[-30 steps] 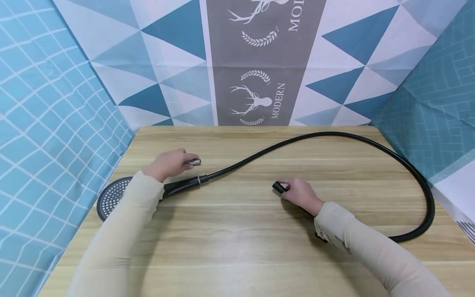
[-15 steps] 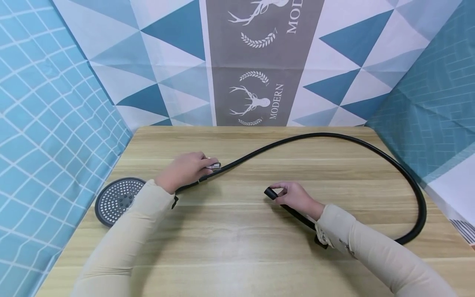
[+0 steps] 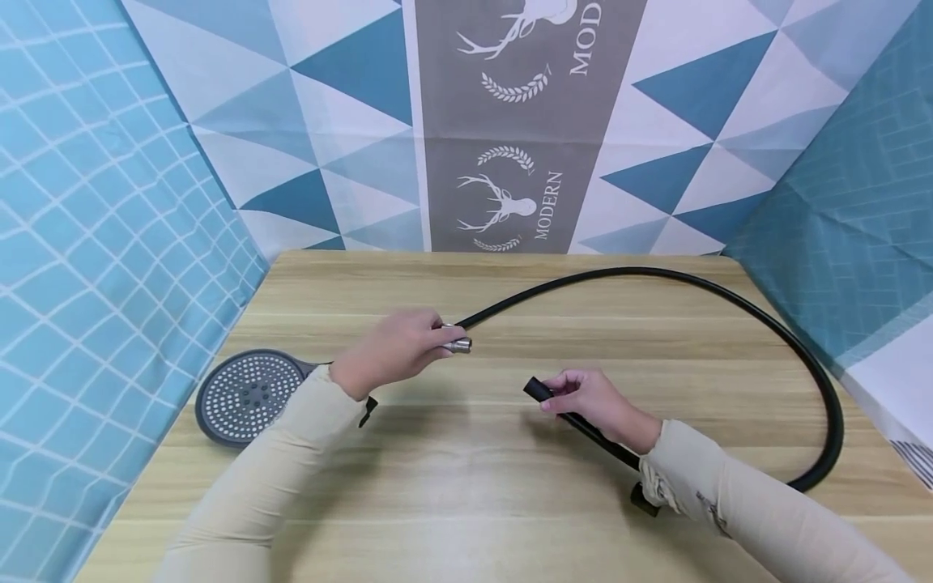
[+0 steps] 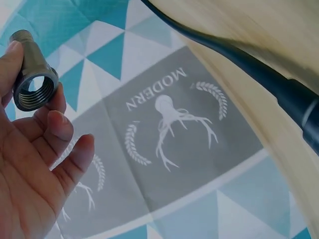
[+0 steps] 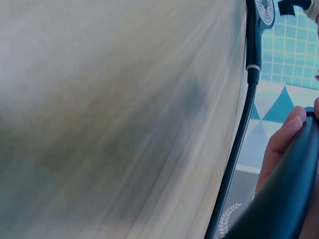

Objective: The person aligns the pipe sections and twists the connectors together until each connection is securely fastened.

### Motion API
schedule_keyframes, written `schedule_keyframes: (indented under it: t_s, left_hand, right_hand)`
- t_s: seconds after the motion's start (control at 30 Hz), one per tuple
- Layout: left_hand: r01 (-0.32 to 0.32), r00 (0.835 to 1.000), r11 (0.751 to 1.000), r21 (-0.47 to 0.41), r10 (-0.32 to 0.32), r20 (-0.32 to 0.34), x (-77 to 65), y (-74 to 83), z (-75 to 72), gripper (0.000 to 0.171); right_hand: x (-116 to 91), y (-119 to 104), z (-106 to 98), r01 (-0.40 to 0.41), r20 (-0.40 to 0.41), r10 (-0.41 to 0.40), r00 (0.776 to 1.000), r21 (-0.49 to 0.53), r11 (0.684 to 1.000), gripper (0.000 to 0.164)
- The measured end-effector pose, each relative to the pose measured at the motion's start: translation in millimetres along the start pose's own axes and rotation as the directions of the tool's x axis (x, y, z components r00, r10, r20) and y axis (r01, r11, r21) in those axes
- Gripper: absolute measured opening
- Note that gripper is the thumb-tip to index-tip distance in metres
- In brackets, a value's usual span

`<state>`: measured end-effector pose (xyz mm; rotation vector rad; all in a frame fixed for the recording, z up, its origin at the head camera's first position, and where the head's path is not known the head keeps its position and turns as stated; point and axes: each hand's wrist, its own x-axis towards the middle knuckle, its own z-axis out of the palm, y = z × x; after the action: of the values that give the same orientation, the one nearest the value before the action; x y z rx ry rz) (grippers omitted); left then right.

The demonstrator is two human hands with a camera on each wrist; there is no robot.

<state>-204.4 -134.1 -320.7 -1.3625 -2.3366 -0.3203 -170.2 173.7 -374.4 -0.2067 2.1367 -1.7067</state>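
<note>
My left hand (image 3: 397, 348) pinches a hollow metal threaded connector (image 3: 459, 346) above the table. In the left wrist view the connector (image 4: 32, 59) sits between thumb and fingers, its wide threaded mouth facing the camera. My right hand (image 3: 594, 405) pinches the free end of a black shower hose (image 3: 538, 389), raised and tilted toward the left hand. The two ends are apart. Close to the lens in the right wrist view, the hose (image 5: 284, 191) hides part of the hand. Partly behind my left arm lies a round shower head (image 3: 248, 397), its handle mostly covered.
The hose loops (image 3: 729, 300) across the back and right of the wooden table (image 3: 452, 502). Patterned cloth (image 3: 503, 129) hangs at the back, with blue tiled cloth (image 3: 87, 243) at the left. Small dark pieces (image 3: 645, 498) show at both sleeves.
My left hand has carried the connector right and nearer, toward the hose end. The right hand has shifted slightly nearer and keeps its pinch. The shower head now shows more.
</note>
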Motion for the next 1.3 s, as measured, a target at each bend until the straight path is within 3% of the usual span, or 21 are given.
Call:
schedule_keyframes:
  t_s: [0.33, 0.67, 0.83, 1.0, 1.3]
  left_hand:
    - [-0.052, 0.996, 0.999, -0.015, 0.05, -0.075, 7.8, 12.7, 11.1, 0.031]
    - [-0.1, 0.988, 0.993, -0.056, 0.093, -0.122, 9.5, 16.2, 13.8, 0.033]
    - [-0.112, 0.986, 0.994, -0.011, 0.109, -0.127, 12.2, 19.1, 17.1, 0.036]
    - [-0.144, 0.977, 0.989, 0.029, 0.147, -0.156, 13.6, 21.4, 18.2, 0.039]
    - [-0.22, 0.952, 0.968, -0.123, 0.185, -0.246, 13.2, 21.3, 26.1, 0.033]
  right_hand:
    - [-9, -5, 4, -0.012, -0.063, 0.014, 0.998, 0.024, 1.0, 0.032]
    - [-6, -23, 17, 0.02, -0.071, -0.018, 0.997, 0.021, 1.0, 0.036]
    - [-7, -29, 17, 0.072, -0.06, -0.071, 0.996, 0.014, 0.997, 0.037]
    - [-7, -29, 16, 0.075, -0.054, -0.075, 0.996, 0.005, 0.997, 0.037]
    - [-10, -28, 16, 0.123, -0.057, -0.124, 0.991, -0.023, 0.992, 0.037]
